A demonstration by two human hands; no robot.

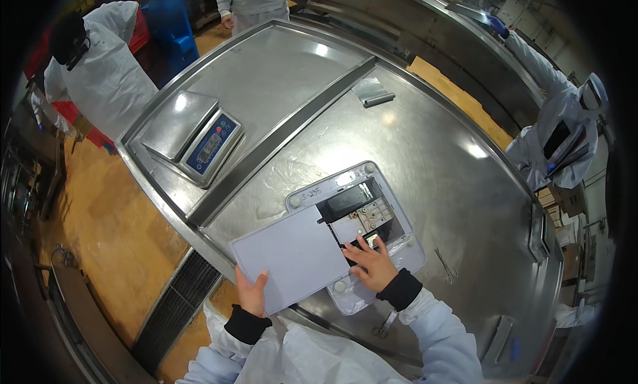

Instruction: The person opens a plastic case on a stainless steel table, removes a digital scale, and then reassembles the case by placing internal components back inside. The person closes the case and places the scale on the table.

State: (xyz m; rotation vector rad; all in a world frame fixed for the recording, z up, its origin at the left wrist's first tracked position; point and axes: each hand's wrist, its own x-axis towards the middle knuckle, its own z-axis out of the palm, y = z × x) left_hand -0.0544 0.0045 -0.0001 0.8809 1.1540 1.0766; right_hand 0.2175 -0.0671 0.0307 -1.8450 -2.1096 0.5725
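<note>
A pale grey, flat rectangular cover (289,254) is gripped at its near left corner by my left hand (252,292), thumb on top. It overlaps the left part of a white device body (402,251), which lies upside down with its round feet up. In the body's opening show a light inner plate with holes (372,216) and dark hollows. My right hand (373,264) rests with fingers spread at the near edge of this opening, beside the cover's right edge. Its fingertips reach over the opening; they hold nothing that I can see.
Beyond a raised divider (286,135) stands a metal bench scale (206,145). Scissors (446,267) lie right of the device, another pair (381,330) near the front edge. A roll of clear film (376,95) lies farther back. Co-workers (106,58) stand around the steel table (452,185).
</note>
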